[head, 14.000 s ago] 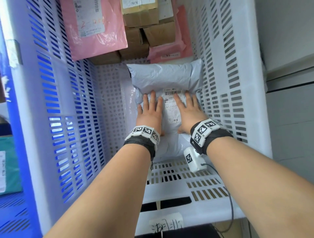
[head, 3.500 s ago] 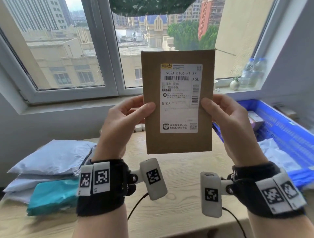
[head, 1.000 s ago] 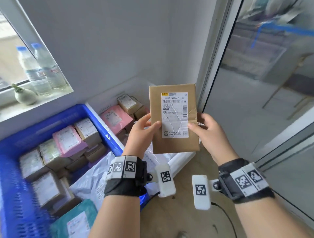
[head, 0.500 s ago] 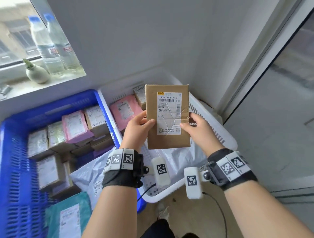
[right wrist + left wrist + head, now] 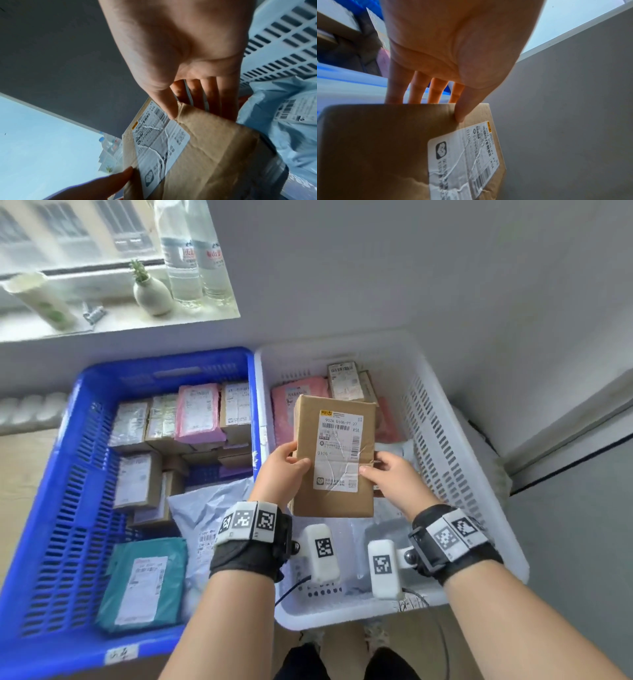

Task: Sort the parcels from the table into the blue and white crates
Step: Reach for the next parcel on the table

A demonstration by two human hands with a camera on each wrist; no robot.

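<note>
A brown cardboard parcel (image 5: 334, 457) with a white shipping label is held upright over the white crate (image 5: 445, 440). My left hand (image 5: 286, 470) pinches its left edge, thumb on the front and fingers behind. My right hand (image 5: 387, 474) pinches the right edge the same way. In the left wrist view the parcel (image 5: 385, 148) fills the lower half under the left hand (image 5: 458, 108). The right wrist view shows the parcel (image 5: 197, 148) below the right hand (image 5: 173, 111). The blue crate (image 5: 51, 508) stands to the left, side by side with the white one.
The blue crate holds several cardboard, pink, grey and teal parcels (image 5: 140, 583). In the white crate lie pink bags (image 5: 291, 405), small boxes (image 5: 346, 381) and a grey bag (image 5: 283, 115). Water bottles (image 5: 191, 251) and a small vase (image 5: 150, 292) stand on the windowsill. A grey wall backs both crates.
I have turned from the table and window toward the crates, with the parcel in both hands throughout. Over the last second it has come lower and over the white crate.
</note>
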